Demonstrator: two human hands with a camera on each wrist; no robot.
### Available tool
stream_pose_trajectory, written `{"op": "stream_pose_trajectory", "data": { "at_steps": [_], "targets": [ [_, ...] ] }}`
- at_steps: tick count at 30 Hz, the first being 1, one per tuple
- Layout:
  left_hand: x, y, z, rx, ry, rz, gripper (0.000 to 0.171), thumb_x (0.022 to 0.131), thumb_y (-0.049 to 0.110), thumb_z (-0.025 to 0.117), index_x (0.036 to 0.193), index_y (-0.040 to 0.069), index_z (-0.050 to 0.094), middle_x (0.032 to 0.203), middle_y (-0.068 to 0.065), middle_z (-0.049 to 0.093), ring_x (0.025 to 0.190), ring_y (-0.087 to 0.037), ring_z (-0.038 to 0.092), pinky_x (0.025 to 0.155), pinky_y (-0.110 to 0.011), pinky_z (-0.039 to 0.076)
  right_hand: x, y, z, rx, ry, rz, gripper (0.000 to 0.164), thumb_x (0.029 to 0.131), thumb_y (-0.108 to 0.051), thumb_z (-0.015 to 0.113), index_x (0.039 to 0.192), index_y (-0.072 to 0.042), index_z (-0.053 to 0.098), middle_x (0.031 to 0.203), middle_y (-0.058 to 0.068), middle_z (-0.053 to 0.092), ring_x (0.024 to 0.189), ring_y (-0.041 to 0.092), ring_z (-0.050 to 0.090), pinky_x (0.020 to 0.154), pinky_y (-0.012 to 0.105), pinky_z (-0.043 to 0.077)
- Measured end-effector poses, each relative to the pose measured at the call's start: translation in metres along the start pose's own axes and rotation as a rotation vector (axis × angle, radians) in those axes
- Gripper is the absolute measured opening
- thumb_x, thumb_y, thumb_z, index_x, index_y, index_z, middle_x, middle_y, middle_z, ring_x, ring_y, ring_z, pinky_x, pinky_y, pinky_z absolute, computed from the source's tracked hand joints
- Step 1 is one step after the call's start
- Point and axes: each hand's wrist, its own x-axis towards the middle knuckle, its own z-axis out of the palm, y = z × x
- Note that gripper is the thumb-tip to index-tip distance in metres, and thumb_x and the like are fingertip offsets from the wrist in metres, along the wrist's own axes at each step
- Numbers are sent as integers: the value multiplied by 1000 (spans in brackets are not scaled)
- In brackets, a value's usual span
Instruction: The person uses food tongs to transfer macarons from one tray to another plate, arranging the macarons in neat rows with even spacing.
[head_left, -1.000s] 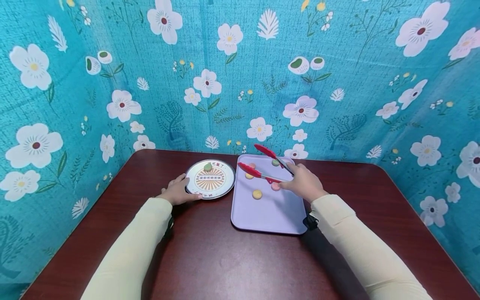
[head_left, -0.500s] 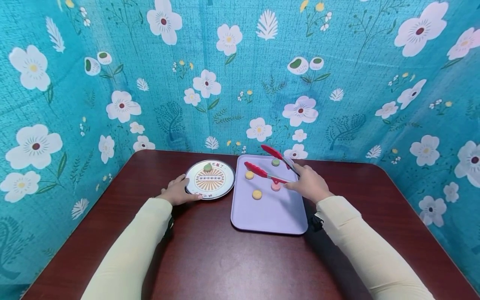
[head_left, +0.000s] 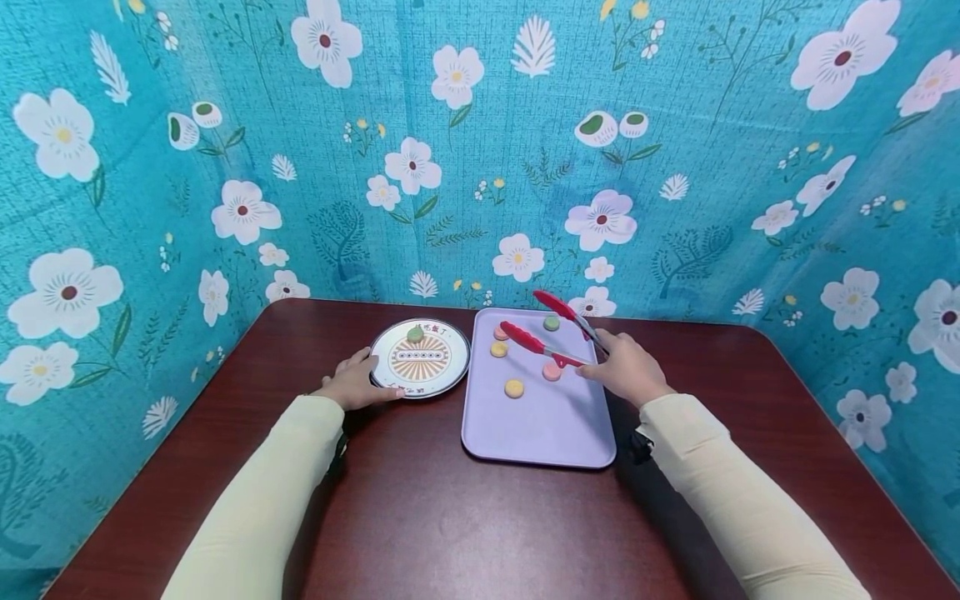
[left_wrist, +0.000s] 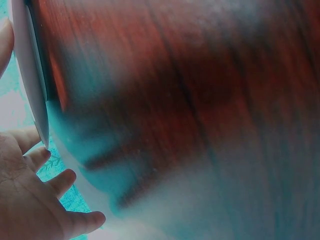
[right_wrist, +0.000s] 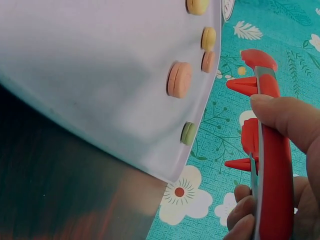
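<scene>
My left hand (head_left: 354,385) rests at the left rim of a white patterned plate (head_left: 456,367), thumb on the near rim, the other fingers spread in the left wrist view. A green macaron (head_left: 416,334) lies on the plate. My right hand (head_left: 628,367) grips red-and-silver tongs (right_wrist: 275,175), whose spread arms hold nothing, above the lavender tray (head_left: 536,433). On that tray lie a green macaron (head_left: 552,322), a pink macaron (head_left: 552,372) below the tongs, another pink macaron (right_wrist: 208,62) partly covered by a tong tip in the head view, and two yellow macarons (head_left: 513,388).
Plate and tray stand side by side, nearly touching, on a dark red-brown table (head_left: 450,533). A blue flowered cloth (head_left: 465,167) hangs right behind the table's back edge and along both sides. Dark wrist straps (head_left: 642,447) show below the sleeves.
My right hand has drawn the tongs to the right over the tray, uncovering the yellow macaron and part of the far pink one. The left hand and plate have stayed put.
</scene>
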Motion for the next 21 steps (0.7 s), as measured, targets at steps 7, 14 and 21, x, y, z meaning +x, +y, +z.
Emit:
{"op": "stream_pose_trajectory", "data": {
  "at_steps": [7,14,21],
  "targets": [
    [0,0,0,-2,-1,0,104,78,63,67,152,3,25,158,-21,13,141,-45,14,106,-72,13,-1,4,0,1,-2,10,87,80,-36,77,148,-1,35,114,23,52,96,32,54,74,46,55],
    [-1,0,0,9,3,0,104,78,64,66,152,3,26,158,-21,14,140,-45,15,105,-72,14,0,8,1,-12,-5,29,89,80,-36,77,148,-1,33,121,26,51,100,34,54,77,48,55],
    [1,-1,0,8,2,3,103,78,64,66,152,3,26,158,-21,13,140,-45,15,105,-72,14,1,13,1,-34,2,35,88,80,-37,76,148,1,33,116,26,51,97,33,55,75,48,55]
  ]
}}
